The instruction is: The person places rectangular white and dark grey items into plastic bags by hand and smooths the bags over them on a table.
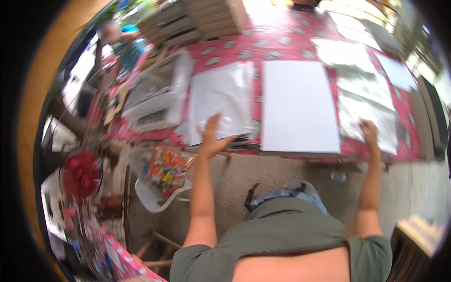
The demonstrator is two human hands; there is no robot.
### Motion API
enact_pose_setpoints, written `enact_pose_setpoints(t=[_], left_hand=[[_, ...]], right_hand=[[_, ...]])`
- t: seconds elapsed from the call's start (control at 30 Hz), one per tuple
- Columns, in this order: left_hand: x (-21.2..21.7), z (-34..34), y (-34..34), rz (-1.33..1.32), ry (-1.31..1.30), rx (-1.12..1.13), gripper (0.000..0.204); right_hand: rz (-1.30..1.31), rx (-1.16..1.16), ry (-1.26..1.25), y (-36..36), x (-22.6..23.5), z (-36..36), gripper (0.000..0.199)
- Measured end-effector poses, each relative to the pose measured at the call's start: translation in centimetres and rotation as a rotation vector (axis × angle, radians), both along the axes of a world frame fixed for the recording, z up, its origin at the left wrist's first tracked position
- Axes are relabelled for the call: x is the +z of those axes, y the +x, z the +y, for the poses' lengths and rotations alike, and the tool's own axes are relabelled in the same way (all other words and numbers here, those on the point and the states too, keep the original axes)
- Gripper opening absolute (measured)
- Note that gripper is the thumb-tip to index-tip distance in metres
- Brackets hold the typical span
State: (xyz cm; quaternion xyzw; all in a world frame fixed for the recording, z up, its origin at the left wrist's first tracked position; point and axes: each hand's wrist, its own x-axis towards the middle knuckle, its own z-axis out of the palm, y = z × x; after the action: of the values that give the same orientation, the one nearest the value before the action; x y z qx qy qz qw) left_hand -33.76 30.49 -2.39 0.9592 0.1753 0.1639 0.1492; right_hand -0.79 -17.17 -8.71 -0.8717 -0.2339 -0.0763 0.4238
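My left hand (213,140) is open, fingers spread, over the near edge of a stack of clear plastic-covered sheets (221,96). Dark edges show beneath that stack. A pile of plain white sheets or boards (299,103) lies squared up between my hands, its front edge along the table's edge. On the right, my right hand (370,133) has its fingers curled closed on a shiny clear plastic bag (364,94) in a long overlapping row of such bags. Blur hides the exact grip of its fingertips.
The table wears a pink patterned cloth (213,55). Clear-wrapped packs (157,89) lie at the left, tall stacks of boxes (209,19) behind. Dark-edged boards (425,117) stand at the right end. Below left are a white chair (155,202) with colourful packets and a red tub (81,174). A person (131,47) is at far left.
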Motion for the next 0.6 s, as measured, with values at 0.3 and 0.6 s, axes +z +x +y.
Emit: enact_pose_setpoints(t=[0.3, 0.6], left_hand=[[5.9, -8.5, 4.5, -0.308, -0.440, -0.200, 0.063], [6.7, -13.6, 7.1, -0.279, -0.479, -0.392, 0.062]], right_hand=[[0.060, -0.275, 0.114, 6.1, 1.7, -2.7, 0.019], [0.090, 0.000, 0.048, 0.5, 9.1, 1.4, 0.016]])
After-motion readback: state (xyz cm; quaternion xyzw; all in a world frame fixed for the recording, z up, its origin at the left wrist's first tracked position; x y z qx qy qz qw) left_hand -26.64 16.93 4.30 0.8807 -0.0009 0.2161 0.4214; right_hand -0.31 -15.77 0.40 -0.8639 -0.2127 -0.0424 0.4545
